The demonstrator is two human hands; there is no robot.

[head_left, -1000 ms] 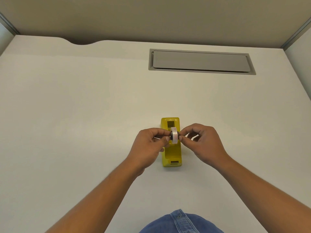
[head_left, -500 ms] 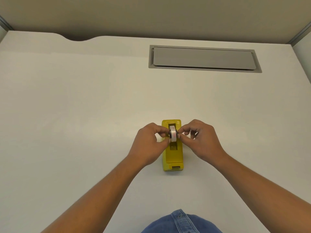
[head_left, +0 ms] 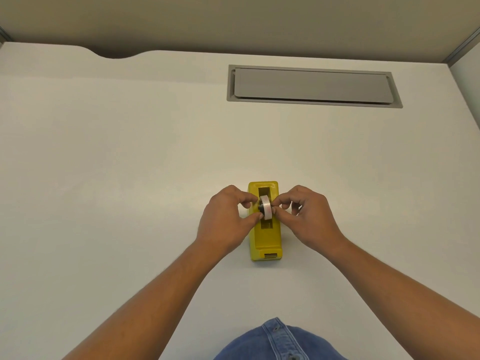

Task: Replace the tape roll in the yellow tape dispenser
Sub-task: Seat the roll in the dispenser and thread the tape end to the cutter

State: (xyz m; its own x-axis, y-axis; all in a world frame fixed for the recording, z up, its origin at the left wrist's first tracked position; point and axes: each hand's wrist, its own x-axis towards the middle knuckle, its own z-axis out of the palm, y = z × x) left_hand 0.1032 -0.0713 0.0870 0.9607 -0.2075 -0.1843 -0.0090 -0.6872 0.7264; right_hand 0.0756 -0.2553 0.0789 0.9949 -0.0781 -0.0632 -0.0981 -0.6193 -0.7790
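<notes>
The fingertips [head_left: 259, 216] of both hands are pinched narrowly onto the two ends of a dark hub that runs through the tape roll [head_left: 266, 210], so that the roll is held upright between them, edge-on to the camera, directly over the open well of the yellow tape dispenser [head_left: 265, 237]. The left hand [head_left: 225, 221] is closed on the hub's left end and the right hand [head_left: 309, 216] on its right end; whether the hub ends are already seated in the side slots cannot be told, since the thumbs hide that spot. The roll is judged to be light and stiff across its width, with a smooth, slightly slippery outer face and a sticky free end, so it is best taken by the hub ends or the flat sides rather than by the rim. The dispenser is judged to be a heavier block that will stay put when pressed on, and its cutter end is turned toward the person. It stands on a plain pale desk [head_left: 117, 190], smooth and bare around it. A grey cable hatch [head_left: 311, 87] is let into the surface well beyond it, and a curved notch is cut in the far edge against a tan partition. Blue denim [head_left: 275, 344] shows at the bottom edge.
</notes>
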